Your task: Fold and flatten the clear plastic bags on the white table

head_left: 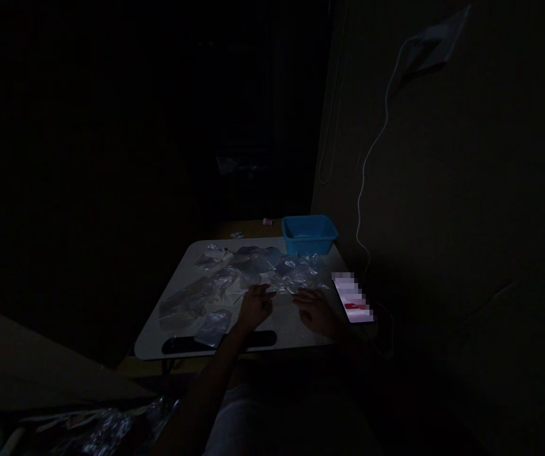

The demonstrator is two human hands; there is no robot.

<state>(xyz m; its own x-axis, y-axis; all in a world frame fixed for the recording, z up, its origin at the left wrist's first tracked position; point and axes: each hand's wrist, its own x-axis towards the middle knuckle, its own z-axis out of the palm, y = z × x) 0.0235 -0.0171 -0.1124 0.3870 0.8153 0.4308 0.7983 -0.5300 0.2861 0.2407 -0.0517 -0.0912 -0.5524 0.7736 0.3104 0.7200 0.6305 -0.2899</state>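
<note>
The light is dim. My left hand (255, 306) rests low over the middle of a white folding table (284, 326), its fingers reaching toward the right and the thumb apart. Facing it, my right hand (317, 310) lies with fingers stretched to the left, also with the thumb apart. Both hands touch or hover by the near edge of crumpled clear plastic bags (296, 272); which, I cannot tell. Left of my hands spreads another clear plastic sheet or bag (184, 304). A small folded plastic bag (214, 327) overlaps the table's dark slot (263, 339).
A blue plastic basin (309, 237) stands at the table's far right corner. Beside the right edge lies a lit phone (352, 297); a white cable (360, 190) hangs down the wall. A small pinkish-white item (267, 222) sits behind. Shiny plastic (111, 430) lies lower left.
</note>
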